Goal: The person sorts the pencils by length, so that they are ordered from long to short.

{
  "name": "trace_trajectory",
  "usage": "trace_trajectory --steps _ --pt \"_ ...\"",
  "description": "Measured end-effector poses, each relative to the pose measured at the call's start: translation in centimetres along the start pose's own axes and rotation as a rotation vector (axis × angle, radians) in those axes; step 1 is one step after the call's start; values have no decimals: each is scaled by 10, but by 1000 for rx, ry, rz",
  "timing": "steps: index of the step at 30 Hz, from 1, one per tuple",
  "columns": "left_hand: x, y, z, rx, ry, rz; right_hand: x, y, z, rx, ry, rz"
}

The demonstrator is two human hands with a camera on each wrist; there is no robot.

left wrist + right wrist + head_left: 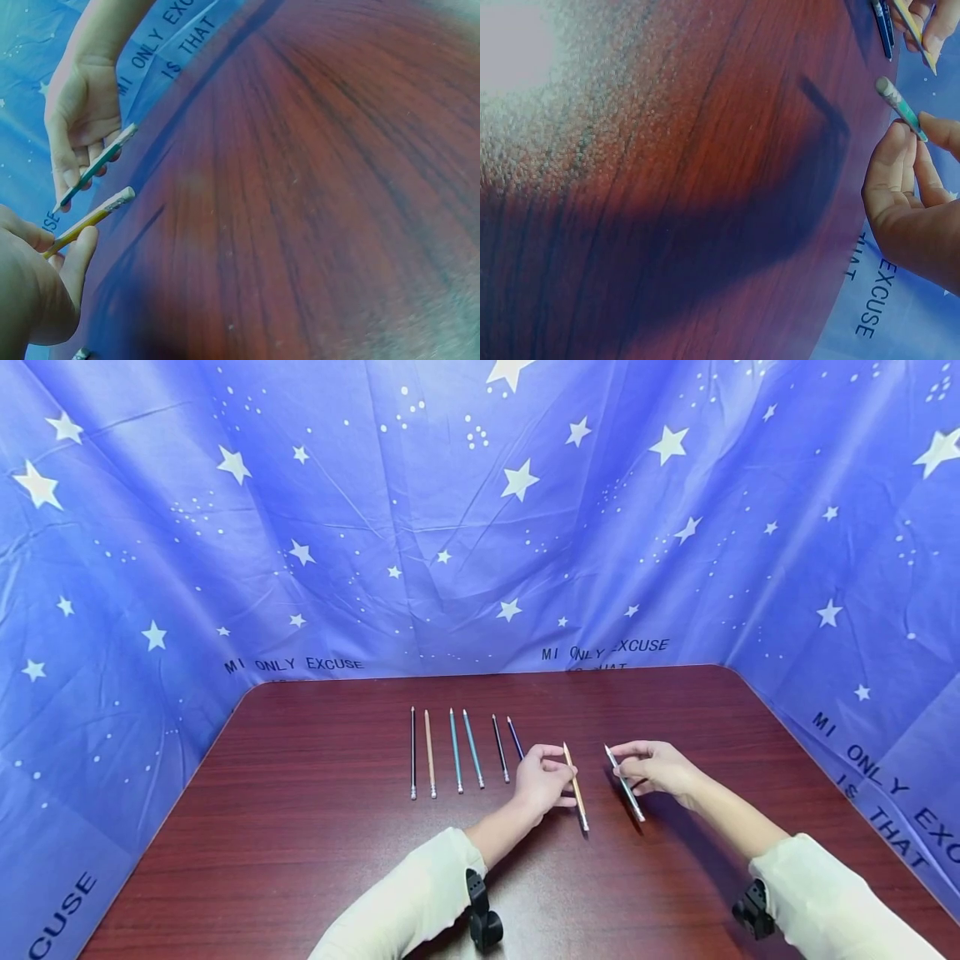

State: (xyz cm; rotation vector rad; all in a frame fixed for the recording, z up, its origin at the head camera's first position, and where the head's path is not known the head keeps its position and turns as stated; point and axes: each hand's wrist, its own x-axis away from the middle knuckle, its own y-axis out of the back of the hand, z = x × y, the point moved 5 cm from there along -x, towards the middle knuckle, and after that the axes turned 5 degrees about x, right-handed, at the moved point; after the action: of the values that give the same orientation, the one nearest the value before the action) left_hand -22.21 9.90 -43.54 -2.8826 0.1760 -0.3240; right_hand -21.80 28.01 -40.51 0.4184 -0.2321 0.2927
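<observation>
A yellow pencil [578,800] is pinched between the thumb and fingers of my left hand [538,782], its point toward the far side and its eraser toward me. To the right, my right hand [662,768] pinches a green pencil [630,797], tilted the same way. In the right wrist view, the eraser end of the green pencil [900,106] sticks out past the fingertips. The left wrist view shows the yellow pencil [94,218] and the green one side by side, apart from each other.
Left of my hands, several pencils lie in pairs on the dark red wooden table [300,860]: a black one [413,756] by a tan one [430,756], two teal ones [455,752], and a dark one [500,750] by a blue one [514,737]. A starry blue curtain [450,527] surrounds the table.
</observation>
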Motion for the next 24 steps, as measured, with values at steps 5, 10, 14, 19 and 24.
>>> trace_trajectory --steps 5,10,14,19,24 --pt "-7 4 -5 -25 -19 -21 -2 1 1 0 0 -7" --pt "-14 9 -12 -61 -30 -35 -3 1 2 -6 5 -2" --pt "-20 13 -18 -86 -37 -49 -5 0 3 -8 7 0" --pt "-29 17 -23 -115 -51 -72 -6 -2 5 -2 5 -7" --pt "-38 17 -28 -151 -60 -103 -7 -2 6 1 4 -14"
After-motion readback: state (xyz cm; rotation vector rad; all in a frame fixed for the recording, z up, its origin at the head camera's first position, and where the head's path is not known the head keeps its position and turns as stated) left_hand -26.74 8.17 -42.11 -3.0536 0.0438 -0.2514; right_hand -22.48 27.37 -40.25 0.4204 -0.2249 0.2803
